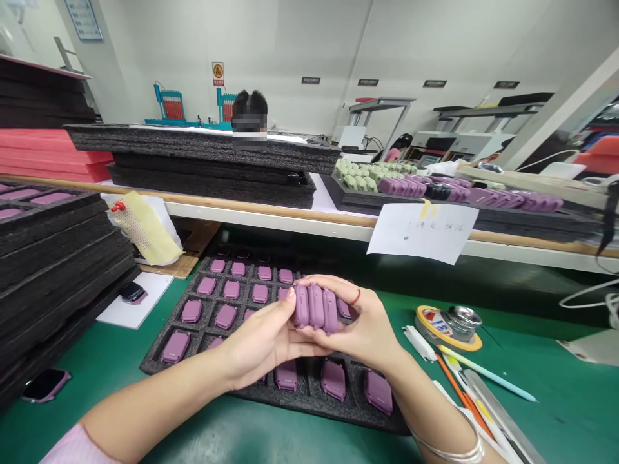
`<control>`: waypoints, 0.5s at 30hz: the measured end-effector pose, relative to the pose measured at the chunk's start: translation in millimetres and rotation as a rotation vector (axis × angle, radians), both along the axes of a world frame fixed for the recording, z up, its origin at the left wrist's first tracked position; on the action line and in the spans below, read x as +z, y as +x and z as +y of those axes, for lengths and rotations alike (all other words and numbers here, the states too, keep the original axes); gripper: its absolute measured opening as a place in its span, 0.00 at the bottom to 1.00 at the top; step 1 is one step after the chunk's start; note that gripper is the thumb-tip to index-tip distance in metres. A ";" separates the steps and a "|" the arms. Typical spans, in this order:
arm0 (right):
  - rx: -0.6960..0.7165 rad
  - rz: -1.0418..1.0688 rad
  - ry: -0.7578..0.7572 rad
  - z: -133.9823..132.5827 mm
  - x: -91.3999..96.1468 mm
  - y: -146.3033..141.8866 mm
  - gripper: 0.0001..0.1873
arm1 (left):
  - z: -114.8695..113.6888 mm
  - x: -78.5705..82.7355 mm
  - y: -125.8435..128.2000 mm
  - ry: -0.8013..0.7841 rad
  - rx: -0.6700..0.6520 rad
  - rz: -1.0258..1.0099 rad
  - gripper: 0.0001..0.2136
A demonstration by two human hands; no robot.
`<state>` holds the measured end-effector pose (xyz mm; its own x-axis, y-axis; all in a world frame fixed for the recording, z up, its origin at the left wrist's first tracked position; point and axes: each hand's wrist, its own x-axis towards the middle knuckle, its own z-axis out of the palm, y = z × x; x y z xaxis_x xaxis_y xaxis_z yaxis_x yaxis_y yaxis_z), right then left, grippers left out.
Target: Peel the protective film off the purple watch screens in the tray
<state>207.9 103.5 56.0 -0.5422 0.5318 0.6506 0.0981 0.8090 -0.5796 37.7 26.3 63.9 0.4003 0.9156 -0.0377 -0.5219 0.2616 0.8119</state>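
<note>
Both my hands meet above a black foam tray [159, 357] whose pockets hold several purple watch cases [225, 316]. Three purple cases [315, 308] stand on edge side by side, pressed between my hands. My right hand [365, 325] cups them from the right and from behind, its fingers curled over their tops. From the left my left hand [261, 341] closes on the same stack, thumb and fingertips on the leftmost case. A red band sits on one right finger and a bracelet on the right wrist.
Stacked black foam trays [53, 258] stand at my left, with a loose purple case [46, 385] on the green mat. Pens [488, 374], a tape roll [447, 325] and a metal tin lie at right. A shelf [271, 212] above carries more trays, purple and green cases and a paper note [420, 232]. A person sits behind it.
</note>
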 end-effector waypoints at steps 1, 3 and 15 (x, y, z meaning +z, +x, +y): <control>0.024 0.014 -0.009 -5.0 1.3 -0.2 0.23 | -4.6 2.8 1.8 -0.001 0.010 -0.009 0.23; 0.091 0.027 -0.044 -13.1 2.5 -1.0 0.29 | -11.6 4.0 3.4 -0.013 0.029 0.002 0.24; 0.177 0.121 -0.012 -37.1 4.1 -0.2 0.45 | -24.5 2.8 5.3 -0.068 -0.027 0.108 0.31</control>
